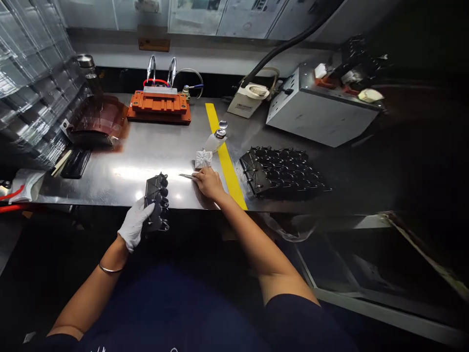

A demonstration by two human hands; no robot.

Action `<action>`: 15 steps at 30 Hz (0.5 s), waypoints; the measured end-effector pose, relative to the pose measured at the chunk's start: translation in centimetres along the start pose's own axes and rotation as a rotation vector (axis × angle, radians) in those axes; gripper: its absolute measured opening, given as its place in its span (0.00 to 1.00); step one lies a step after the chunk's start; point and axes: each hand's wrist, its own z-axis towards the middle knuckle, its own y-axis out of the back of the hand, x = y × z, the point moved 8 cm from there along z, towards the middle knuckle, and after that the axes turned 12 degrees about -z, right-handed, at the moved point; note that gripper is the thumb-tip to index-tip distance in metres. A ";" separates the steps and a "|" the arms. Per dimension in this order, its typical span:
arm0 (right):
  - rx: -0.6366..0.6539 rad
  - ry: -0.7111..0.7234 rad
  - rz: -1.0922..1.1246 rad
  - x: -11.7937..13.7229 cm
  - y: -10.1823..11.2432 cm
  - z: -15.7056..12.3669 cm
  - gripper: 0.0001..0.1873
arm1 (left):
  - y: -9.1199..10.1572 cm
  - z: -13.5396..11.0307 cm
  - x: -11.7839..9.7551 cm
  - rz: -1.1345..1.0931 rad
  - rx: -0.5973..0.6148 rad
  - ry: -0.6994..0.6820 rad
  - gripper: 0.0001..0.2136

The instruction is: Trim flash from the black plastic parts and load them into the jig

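My left hand (pixel 132 222), in a white glove, grips a black molded part (pixel 157 203) by its lower end. The part has a flat plate and a row of rounded lobes along its right side. It is held tilted up at the front edge of the metal bench. My bare right hand (pixel 209 183) is closed round a thin pointed metal tool (pixel 186 175), its tip towards the left; its exact kind is too small to tell. Just beyond that hand lies a folded white cloth (pixel 203 158). Behind the cloth stands a white bottle (pixel 214 142) with a metal top.
Right of a yellow tape stripe (pixel 229 168) lie several similar black parts (pixel 282 171) in rows. An orange fixture (pixel 159 105) stands at the back. A grey metal box (pixel 318 110) and a white unit (pixel 247 100) are behind right. A dark phone-like slab (pixel 75 163) lies left.
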 end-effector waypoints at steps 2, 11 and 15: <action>0.028 -0.036 0.060 -0.3 -0.8 0.0 0.11 | -0.1 0.2 -0.6 0.228 -0.037 -0.159 0.25; -0.016 -0.038 0.291 0.3 -1.3 0.1 0.10 | 0.1 1.6 -0.7 0.525 -0.105 -0.283 0.19; -0.015 0.147 0.309 4.0 0.3 -0.8 0.14 | 0.4 2.3 -0.9 0.632 -0.081 -0.323 0.18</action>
